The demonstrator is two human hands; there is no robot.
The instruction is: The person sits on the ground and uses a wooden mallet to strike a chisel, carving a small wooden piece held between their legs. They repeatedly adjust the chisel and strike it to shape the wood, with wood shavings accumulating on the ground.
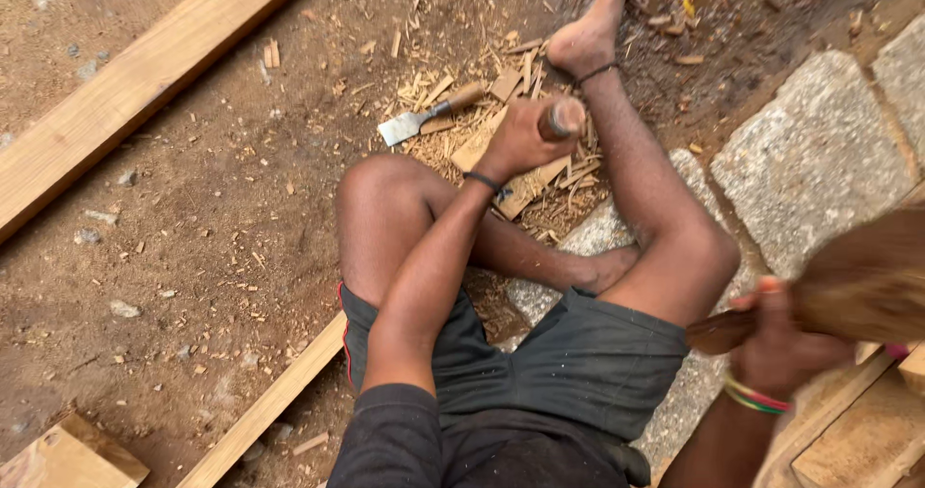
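Chisel handle [562, 119], round and wooden, stands upright in the left hand [525, 136], which is clenched around it just above a small wooden block [525, 182] lying on the dirt ground [212, 209] between the person's bare legs. Largest of everything around is the long plank [125, 88] running diagonally across the upper left, with a thinner strip of wood [270, 401] crossing the lower left and passing under the thigh. To the right sit rough grey stone slabs [819, 156], one of them partly beneath the seated person, who wears dark shorts [568, 368]. Pale timber pieces [867, 440] fill the lower right corner, and another offcut [67, 459] pokes in at the lower left. The right hand [776, 343] is raised off to the right side, closed around the shaft of a wooden mallet [858, 281] whose head is blurred (so its exact shape is hard to make out); bright bangles [756, 396] ring that wrist. A second chisel [429, 114] with a flat metal blade lies loose on the ground just beyond the left knee, apart from both hands. Wood chips and shavings [482, 83] are heaped around the block and near the bare foot [593, 30]. A thin dark band [482, 182] circles the left wrist, and another sits at the ankle.
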